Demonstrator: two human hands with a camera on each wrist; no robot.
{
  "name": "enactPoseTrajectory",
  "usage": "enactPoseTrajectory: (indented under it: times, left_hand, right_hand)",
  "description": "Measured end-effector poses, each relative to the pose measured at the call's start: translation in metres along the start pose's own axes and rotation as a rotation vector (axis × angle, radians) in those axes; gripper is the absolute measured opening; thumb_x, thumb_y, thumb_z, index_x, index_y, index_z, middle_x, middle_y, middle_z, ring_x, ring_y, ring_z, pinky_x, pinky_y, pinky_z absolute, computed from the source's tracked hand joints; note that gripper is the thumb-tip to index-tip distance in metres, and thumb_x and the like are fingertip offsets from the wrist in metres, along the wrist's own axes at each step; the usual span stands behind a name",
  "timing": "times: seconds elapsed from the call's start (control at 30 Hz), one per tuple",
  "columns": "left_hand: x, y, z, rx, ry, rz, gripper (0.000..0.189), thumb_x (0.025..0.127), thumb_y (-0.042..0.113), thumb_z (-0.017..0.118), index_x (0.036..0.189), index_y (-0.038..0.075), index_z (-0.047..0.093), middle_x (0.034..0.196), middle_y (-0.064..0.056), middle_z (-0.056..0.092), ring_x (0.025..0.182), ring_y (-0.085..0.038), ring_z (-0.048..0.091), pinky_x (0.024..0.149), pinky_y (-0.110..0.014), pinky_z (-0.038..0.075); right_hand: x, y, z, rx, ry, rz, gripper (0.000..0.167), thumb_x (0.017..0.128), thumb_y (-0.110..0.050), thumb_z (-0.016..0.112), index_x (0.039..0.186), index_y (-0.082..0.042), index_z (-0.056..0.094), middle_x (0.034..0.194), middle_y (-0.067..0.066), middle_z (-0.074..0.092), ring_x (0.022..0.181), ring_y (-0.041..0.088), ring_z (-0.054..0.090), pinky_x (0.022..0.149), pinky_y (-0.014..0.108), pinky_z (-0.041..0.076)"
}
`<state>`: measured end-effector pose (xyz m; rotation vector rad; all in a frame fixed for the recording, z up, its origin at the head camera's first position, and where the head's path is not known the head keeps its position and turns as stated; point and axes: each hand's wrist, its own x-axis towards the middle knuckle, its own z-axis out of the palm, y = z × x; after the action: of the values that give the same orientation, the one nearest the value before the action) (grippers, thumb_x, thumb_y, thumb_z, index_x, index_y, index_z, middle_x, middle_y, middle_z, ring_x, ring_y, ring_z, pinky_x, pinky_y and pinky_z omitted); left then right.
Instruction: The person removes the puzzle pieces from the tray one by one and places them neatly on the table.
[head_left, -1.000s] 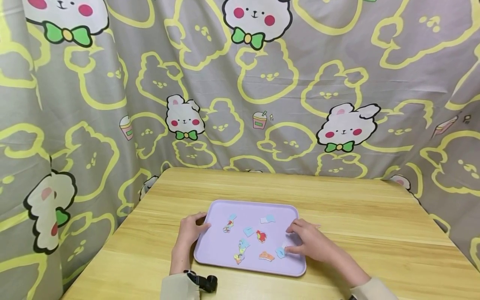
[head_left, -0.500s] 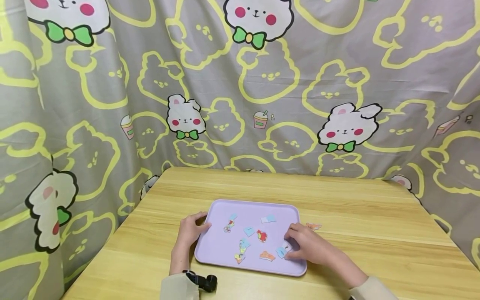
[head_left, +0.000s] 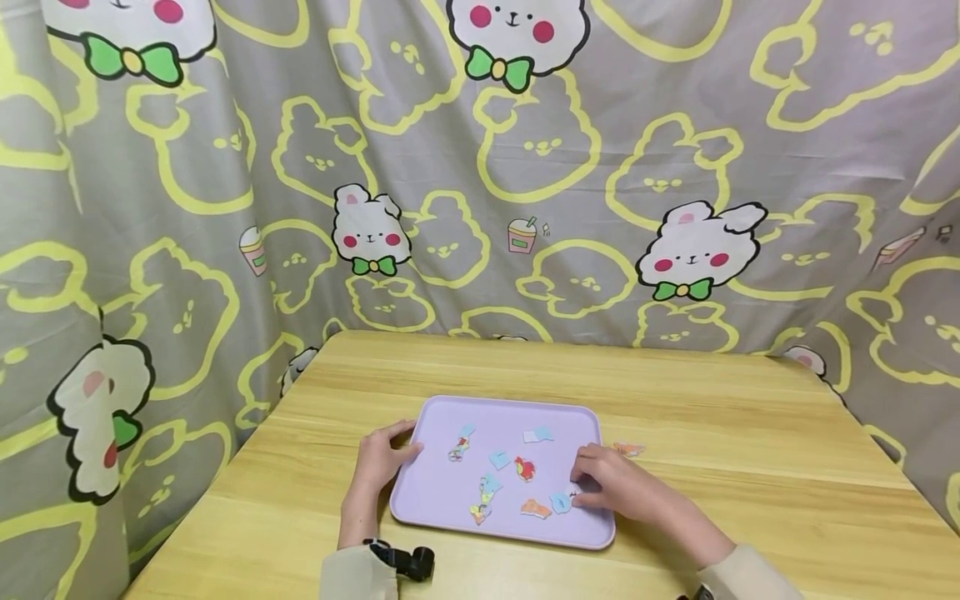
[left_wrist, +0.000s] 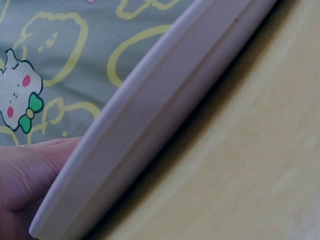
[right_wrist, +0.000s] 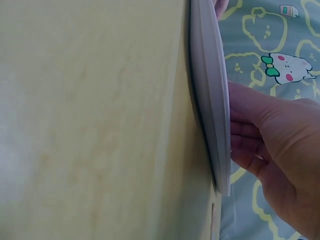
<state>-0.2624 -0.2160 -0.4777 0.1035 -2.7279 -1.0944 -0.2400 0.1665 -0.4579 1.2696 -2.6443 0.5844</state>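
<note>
A lilac tray (head_left: 427,512) lies on the table with several small cut-out puzzle pieces in it. My left hand (head_left: 381,458) grips its left rim, thumb over the edge and fingers along the outside; the left wrist view shows part of that hand behind the tray wall (left_wrist: 135,112). Over the tray's right side, my right hand (head_left: 618,483) pinches a small whitish puzzle piece (head_left: 574,489), mostly hidden by its thumb and forefinger. Right beside the thumb is a light blue piece (head_left: 560,502). In the right wrist view, the tray wall (right_wrist: 212,95) hides the fingertips.
An orange piece (head_left: 536,508), a red piece (head_left: 525,468) and a blue-and-white pair (head_left: 537,434) lie apart in the tray. Two joined strips (head_left: 461,443) (head_left: 484,498) lie further left. Outside the right rim, another orange piece (head_left: 629,449) rests on the wooden table (head_left: 705,400). A patterned curtain (head_left: 465,167) surrounds the table.
My right thumb and forefinger have drawn closer together around the whitish piece, and the light blue piece beside them has shifted slightly. My left hand keeps its grip on the tray.
</note>
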Motion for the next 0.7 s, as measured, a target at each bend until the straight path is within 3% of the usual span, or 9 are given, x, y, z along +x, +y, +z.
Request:
enactPoseTrajectory:
  times: [0.23, 0.47, 0.7]
  left_hand:
    - [-0.0006, 0.0003, -0.0005, -0.009, 0.004, -0.002, 0.041, 0.083, 0.015, 0.077, 0.123, 0.008, 0.069, 0.132, -0.021, 0.062, 0.127, -0.044, 0.054, 0.109, -0.054, 0.044]
    - [-0.0005, -0.0008, 0.0001, -0.016, -0.003, -0.004, 0.041, 0.084, 0.016, 0.076, 0.124, 0.009, 0.068, 0.134, -0.021, 0.061, 0.128, -0.044, 0.053, 0.109, -0.054, 0.043]
    - [0.0, -0.0025, -0.0001, -0.012, -0.006, -0.001, 0.041, 0.084, 0.017, 0.077, 0.124, 0.009, 0.069, 0.134, -0.021, 0.061, 0.128, -0.044, 0.052, 0.11, -0.054, 0.043]
  right_hand:
    - [0.0017, 0.0012, -0.0019, -0.055, -0.002, -0.047, 0.018, 0.079, -0.027, 0.079, 0.081, -0.013, 0.068, 0.08, -0.009, 0.057, 0.075, -0.004, 0.044, 0.065, 0.014, 0.047]
    - [0.0003, 0.0048, 0.002, -0.097, 0.109, -0.116, 0.022, 0.076, -0.027, 0.082, 0.078, -0.014, 0.064, 0.078, -0.01, 0.054, 0.074, -0.006, 0.04, 0.062, 0.009, 0.042]
    - [0.0001, 0.0028, -0.0006, -0.061, 0.184, -0.06, 0.024, 0.075, -0.026, 0.083, 0.083, -0.015, 0.062, 0.08, -0.009, 0.058, 0.074, -0.003, 0.048, 0.063, 0.01, 0.045]
